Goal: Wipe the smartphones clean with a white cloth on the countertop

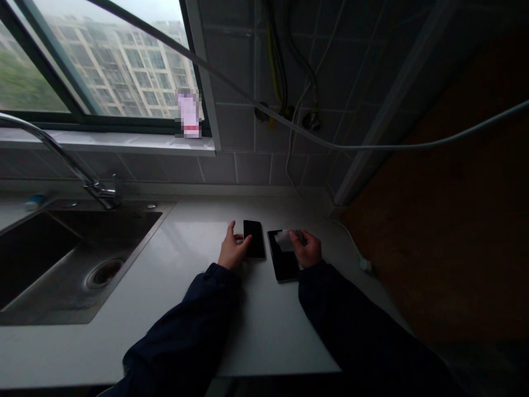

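My left hand [234, 249] grips the left edge of a black smartphone [255, 240], its thumb over the screen and its index finger pointing away. Just to the right, a larger black tablet [284, 268] lies screen up on the white counter. Over the tablet's upper part, my right hand [308, 249] is closed on a crumpled white tissue [286, 240]. The tissue hides part of the tablet's screen; whether it touches the glass is hard to tell.
A steel sink [136, 242] with a chrome faucet [99, 193] is set into the counter [198, 331] at left. A pale cable [372, 147] stretches across the view. A small plug [365, 266] lies near the right edge. A pixelated pink item [189, 113] stands on the windowsill.
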Available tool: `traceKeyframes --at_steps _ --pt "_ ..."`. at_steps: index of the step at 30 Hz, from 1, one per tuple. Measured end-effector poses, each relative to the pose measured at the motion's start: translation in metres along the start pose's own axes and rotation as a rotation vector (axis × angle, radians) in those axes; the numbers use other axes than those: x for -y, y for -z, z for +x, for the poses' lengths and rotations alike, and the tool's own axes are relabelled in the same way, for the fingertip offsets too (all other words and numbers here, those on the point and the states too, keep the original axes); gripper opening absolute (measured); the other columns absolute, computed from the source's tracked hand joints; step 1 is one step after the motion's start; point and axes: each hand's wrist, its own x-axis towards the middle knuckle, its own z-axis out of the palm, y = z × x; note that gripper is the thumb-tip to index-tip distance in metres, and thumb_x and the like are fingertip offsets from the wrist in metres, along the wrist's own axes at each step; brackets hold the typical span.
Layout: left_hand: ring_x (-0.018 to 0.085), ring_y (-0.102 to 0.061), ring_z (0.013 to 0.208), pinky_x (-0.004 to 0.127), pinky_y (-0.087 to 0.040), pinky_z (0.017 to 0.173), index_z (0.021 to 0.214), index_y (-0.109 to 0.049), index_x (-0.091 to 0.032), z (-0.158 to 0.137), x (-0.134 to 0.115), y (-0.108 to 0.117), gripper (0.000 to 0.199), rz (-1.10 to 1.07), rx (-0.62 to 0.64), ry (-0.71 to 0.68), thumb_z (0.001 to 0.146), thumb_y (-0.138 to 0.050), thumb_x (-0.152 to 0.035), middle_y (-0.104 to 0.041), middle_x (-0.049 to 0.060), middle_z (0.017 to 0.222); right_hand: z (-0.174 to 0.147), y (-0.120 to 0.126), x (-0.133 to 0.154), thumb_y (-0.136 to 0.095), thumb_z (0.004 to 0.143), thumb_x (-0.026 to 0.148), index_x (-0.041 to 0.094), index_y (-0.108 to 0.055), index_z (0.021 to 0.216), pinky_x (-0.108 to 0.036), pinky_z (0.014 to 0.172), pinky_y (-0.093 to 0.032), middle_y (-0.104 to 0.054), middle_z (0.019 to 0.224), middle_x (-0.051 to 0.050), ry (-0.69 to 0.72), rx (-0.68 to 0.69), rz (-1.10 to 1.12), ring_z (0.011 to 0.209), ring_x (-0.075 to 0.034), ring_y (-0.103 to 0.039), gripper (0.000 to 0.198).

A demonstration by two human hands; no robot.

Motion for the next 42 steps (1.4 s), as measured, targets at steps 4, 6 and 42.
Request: traceKeyframes --at_steps 4,6,42 --pt "0.021 -0.068 0.071 0.037 -0.052 0.083 0.158 -0.027 -0.016 -0.006 -0.007 0.004 0.094 0.135 0.008 -0.073 0.081 -0.073 -0.043 -0.072 0.015 0.112 0.001 0.000 0.001 -0.062 0.081 0.060 0.020 -0.051 0.059 -0.026 0.055 -0.035 -0.044 0.056 0.005 -0.026 -0.010 0.025 0.057 -0.013 -0.044 0.046" --pt "0.024 -0.070 0.077 0.040 -0.051 0.087 0.158 -0.028 -0.014 -0.007 -0.009 0.004 0.089 0.196 0.013 -0.123 0.084 -0.069 -0.042 -0.072 0.017 0.115 0.002 0.000 0.000 -0.063 0.080 0.060 0.020 -0.053 0.059 -0.026 0.055 -0.036 -0.045 0.056 0.004 -0.037 -0.009 0.031 0.058 -0.013 -0.044 0.046" --pt "0.038 -0.066 0.106 0.044 -0.055 0.073 0.163 -0.017 -0.027 -0.042 -0.024 -0.021 0.101 0.803 0.042 -0.197 0.081 -0.062 -0.064 -0.041 0.020 0.154 0.005 0.003 -0.013 -0.062 0.075 0.067 0.018 -0.057 0.058 -0.026 0.054 -0.037 -0.047 0.054 0.003 -0.110 -0.091 -0.054 0.056 -0.014 -0.046 0.051"
